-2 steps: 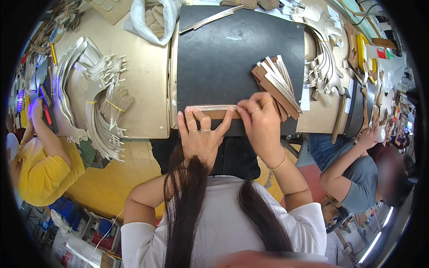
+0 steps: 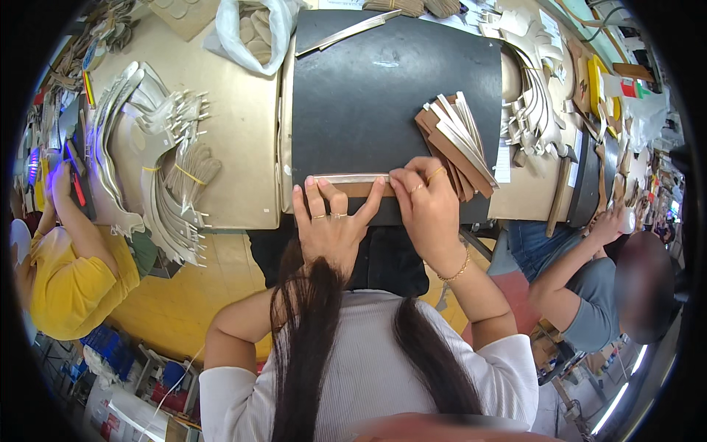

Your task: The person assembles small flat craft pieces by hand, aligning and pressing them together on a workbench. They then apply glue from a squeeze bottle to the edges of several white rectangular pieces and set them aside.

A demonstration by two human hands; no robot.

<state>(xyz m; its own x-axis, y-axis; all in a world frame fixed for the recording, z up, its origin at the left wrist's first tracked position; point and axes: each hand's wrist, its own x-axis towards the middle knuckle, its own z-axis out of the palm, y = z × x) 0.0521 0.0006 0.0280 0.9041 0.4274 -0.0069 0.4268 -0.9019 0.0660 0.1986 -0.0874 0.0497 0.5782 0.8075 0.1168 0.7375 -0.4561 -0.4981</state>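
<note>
A brown leather-like strip (image 2: pixel 359 190) with a shiny silver band (image 2: pixel 350 178) along its far edge lies crosswise near the front of a black mat (image 2: pixel 375 103). My left hand (image 2: pixel 329 225) rests on it, fingers spread, their tips pressing along the silver band. At the strip's right end my right hand (image 2: pixel 431 214) is closed, thumb and forefinger pinching the edge; the pinched part is hidden by the fingers. Just beyond that hand lies a fanned stack of brown and silver strips (image 2: pixel 458 144).
More thin silver strips (image 2: pixel 350 32) lie at the mat's far left. Bundles of curved silver pieces (image 2: pixel 152 155) cover the left table; similar pieces (image 2: pixel 534 88) lie right. A white plastic bag (image 2: pixel 274 44) holds beige pieces. One co-worker (image 2: pixel 77 272) sits left, another (image 2: pixel 582 287) right.
My right hand has shifted very slightly toward me and to the left at the strip's end. The left hand and the strip look the same.
</note>
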